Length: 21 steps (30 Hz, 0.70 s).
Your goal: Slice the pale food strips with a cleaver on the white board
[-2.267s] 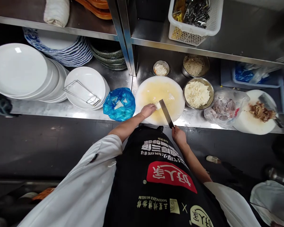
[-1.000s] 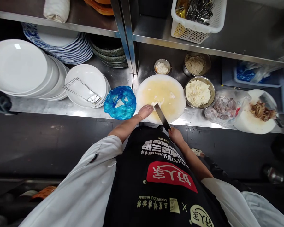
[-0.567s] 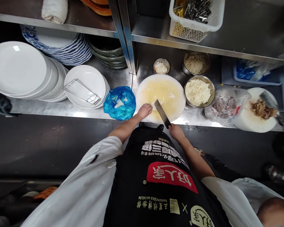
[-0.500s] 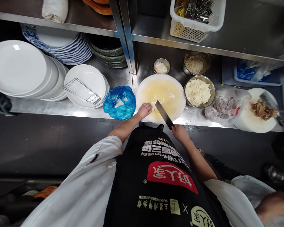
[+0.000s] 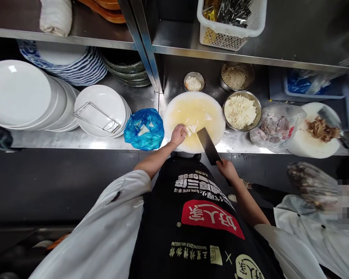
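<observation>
My right hand [image 5: 227,171] grips the handle of a cleaver [image 5: 208,145]. Its blade points up and left over the right part of the round cutting board [image 5: 172,106], to the right of some white food slices [image 5: 192,129]. On the board's left part, my left hand [image 5: 178,135] has its fingers curled together against the left side of those slices. What kind of food they are is not clear. Small white scraps lie farther back on the board. A blue plastic bag [image 5: 144,139] with white pieces in it sits just left of my left hand.
Right of the board stands a steel bowl [image 5: 258,112] of white shreds, then a clear bag of meat [image 5: 275,126] and a second board [image 5: 296,145]. Plate stacks [image 5: 100,106] fill the left. A shelf edge [image 5: 221,54] overhangs the back. A co-worker's sleeve [image 5: 308,232] shows at lower right.
The cleaver has moved right, away from the white slices, with its blade turned flatter to view. A co-worker has come closer at right with a filled plastic bag. The camera view has shifted slightly.
</observation>
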Motion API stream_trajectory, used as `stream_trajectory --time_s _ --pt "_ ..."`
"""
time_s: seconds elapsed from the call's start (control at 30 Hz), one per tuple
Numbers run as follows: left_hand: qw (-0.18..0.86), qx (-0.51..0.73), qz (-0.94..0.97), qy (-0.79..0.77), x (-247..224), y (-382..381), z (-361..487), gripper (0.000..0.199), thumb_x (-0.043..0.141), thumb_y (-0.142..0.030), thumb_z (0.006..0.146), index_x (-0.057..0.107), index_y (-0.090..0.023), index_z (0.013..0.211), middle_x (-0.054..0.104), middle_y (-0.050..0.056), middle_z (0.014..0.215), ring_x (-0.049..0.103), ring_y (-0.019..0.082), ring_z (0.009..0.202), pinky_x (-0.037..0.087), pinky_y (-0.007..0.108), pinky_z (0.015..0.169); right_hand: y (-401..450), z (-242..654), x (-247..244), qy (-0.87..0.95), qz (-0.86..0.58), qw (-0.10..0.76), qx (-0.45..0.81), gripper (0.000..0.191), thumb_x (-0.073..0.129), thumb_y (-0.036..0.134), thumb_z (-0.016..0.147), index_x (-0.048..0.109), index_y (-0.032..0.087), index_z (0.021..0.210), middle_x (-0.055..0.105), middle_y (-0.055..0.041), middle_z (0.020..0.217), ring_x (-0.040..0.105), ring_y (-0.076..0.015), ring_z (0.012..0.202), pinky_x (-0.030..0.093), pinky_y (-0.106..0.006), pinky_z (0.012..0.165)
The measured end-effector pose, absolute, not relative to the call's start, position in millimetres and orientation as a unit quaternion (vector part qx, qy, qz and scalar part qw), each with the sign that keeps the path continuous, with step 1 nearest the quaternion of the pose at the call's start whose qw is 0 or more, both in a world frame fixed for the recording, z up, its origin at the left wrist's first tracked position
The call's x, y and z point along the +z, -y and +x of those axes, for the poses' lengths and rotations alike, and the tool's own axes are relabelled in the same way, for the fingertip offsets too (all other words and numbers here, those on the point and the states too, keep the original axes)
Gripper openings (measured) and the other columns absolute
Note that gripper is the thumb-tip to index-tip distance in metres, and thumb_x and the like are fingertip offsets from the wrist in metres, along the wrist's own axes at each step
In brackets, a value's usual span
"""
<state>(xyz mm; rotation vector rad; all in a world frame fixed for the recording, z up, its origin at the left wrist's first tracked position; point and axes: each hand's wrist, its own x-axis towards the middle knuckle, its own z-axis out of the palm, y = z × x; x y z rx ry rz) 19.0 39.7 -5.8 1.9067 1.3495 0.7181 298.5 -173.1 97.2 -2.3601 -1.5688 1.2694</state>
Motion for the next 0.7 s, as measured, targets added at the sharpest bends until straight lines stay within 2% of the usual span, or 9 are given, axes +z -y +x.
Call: stream_trajectory --time_s 0.1,0.23,0.4,0.5,0.6,0.7 --pt "0.359 0.267 0.758 -0.474 -6.2 -37.9 45.0 0.027 0.054 -0.015 0.088 0.063 -0.017 0.114 0.058 0.013 0.136 0.051 0.025 0.133 0.040 0.044 0.117 185.9 306.2 80.8 0.375 -0.746 0.135 0.533 0.037 0.051 0.056 0.090 0.047 0.023 0.072 0.055 0.0012 0.054 0.050 -0.0143 0.044 0.038 -0.026 0.049" --pt "0.368 0.254 0.754 -0.481 -4.9 -18.7 71.4 0.034 0.051 -0.021 0.094 0.060 -0.016 0.126 0.054 0.015 0.144 0.043 0.027 0.142 0.032 0.048 0.124 169.9 289.6 56.4 0.334 -0.689 0.184 0.616 0.042 0.058 0.059 0.085 0.043 0.024 0.066 0.049 0.0040 0.048 0.044 -0.0117 0.040 0.035 -0.025 0.044" --pt "0.350 0.263 0.727 -0.529 -3.9 6.1 91.6 0.048 0.044 -0.026 0.098 0.048 -0.014 0.144 0.030 0.018 0.163 0.021 0.027 0.155 0.018 0.052 0.128 145.8 260.5 40.1 0.318 -0.630 0.204 0.679 0.037 0.063 0.051 0.088 0.044 0.024 0.071 0.050 0.0058 0.051 0.043 -0.0095 0.042 0.036 -0.023 0.044" --pt "0.344 0.262 0.717 -0.546 2.3 0.4 111.7 0.050 0.044 -0.028 0.098 0.045 -0.013 0.146 0.024 0.019 0.165 0.014 0.029 0.157 0.011 0.056 0.128 144.3 253.3 45.2 0.301 -0.614 0.229 0.692 0.035 0.065 0.047 0.089 0.045 0.023 0.073 0.050 0.0055 0.051 0.042 -0.0092 0.042 0.036 -0.023 0.043" --pt "0.377 0.265 0.720 -0.519 24.7 -28.6 148.8 0.050 0.050 -0.034 0.097 0.048 -0.016 0.144 0.024 0.018 0.166 0.013 0.031 0.157 0.008 0.058 0.128 140.4 262.0 63.3 0.245 -0.608 0.296 0.695 0.031 0.065 0.041 0.090 0.047 0.023 0.072 0.050 0.0048 0.051 0.042 -0.0092 0.042 0.038 -0.022 0.043" --pt "0.435 0.290 0.713 -0.467 64.8 -70.9 192.0 0.045 0.053 -0.038 0.097 0.053 -0.023 0.139 0.031 0.012 0.164 0.022 0.028 0.155 0.016 0.051 0.128 117.8 288.1 92.1 0.129 -0.557 0.406 0.713 0.027 0.067 0.031 0.087 0.045 0.023 0.073 0.046 0.0067 0.051 0.039 -0.0082 0.039 0.037 -0.021 0.040"
